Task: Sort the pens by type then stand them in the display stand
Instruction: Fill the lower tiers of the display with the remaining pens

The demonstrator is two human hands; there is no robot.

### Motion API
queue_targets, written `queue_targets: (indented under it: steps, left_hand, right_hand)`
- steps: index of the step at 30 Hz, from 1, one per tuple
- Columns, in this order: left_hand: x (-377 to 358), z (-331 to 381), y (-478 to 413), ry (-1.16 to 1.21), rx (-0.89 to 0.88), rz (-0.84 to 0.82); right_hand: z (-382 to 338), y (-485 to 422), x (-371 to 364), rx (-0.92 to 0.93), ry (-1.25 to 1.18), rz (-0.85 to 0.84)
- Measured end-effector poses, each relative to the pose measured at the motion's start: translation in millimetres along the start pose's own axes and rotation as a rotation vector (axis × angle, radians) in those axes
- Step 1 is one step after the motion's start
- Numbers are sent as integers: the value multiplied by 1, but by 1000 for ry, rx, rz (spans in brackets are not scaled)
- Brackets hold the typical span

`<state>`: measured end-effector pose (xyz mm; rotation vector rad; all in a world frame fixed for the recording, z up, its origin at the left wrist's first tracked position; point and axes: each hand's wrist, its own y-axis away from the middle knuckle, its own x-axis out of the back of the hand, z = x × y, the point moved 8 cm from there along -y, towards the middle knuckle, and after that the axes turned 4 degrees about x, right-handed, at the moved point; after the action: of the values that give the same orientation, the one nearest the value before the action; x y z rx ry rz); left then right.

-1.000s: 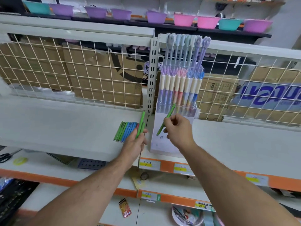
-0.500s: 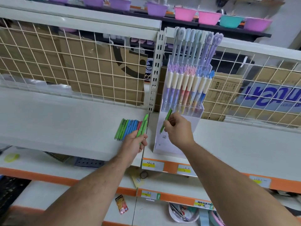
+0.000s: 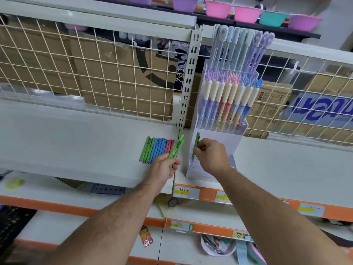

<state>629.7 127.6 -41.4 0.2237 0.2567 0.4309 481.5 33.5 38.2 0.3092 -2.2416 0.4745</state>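
A clear tiered display stand (image 3: 219, 142) stands on the white shelf, its upper rows filled with pastel pens. My right hand (image 3: 211, 156) pinches one green pen (image 3: 196, 139) upright at the left end of the stand's lowest tier. Two green pens (image 3: 176, 148) are gripped in my left hand (image 3: 164, 167), angled up and to the right, just left of the stand. A row of several green, blue and pink pens (image 3: 157, 149) lies flat on the shelf beside my left hand.
A slotted metal upright (image 3: 188, 81) and wire mesh back (image 3: 86, 73) rise behind the shelf (image 3: 66, 142), with cardboard boxes behind. Coloured plastic bowls (image 3: 246, 13) sit on the top shelf. Orange price rails (image 3: 208, 195) edge the shelves below.
My right hand has lowered and turned the green pen from tilted to nearly upright at the stand's lowest tier. My left hand still holds its green pens in the same place.
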Motion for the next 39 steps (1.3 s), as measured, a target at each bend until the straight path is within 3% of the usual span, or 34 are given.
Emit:
queue_targets:
  steps: [10, 18, 29, 39]
  left_hand:
    - [4, -6, -3, -40, -10, 10]
    - [-4, -2, 1, -57, -21, -61]
    - [-4, 1, 1, -87, -71, -63]
    - [-5, 3, 3, -100, -75, -59]
  right_hand:
    - [1, 27, 8, -81, -98, 95]
    - [-29, 47, -26, -76, -307, -41]
    - [-26, 30, 30, -84, -485, 186]
    - [-20, 19, 42, -44, -303, 175]
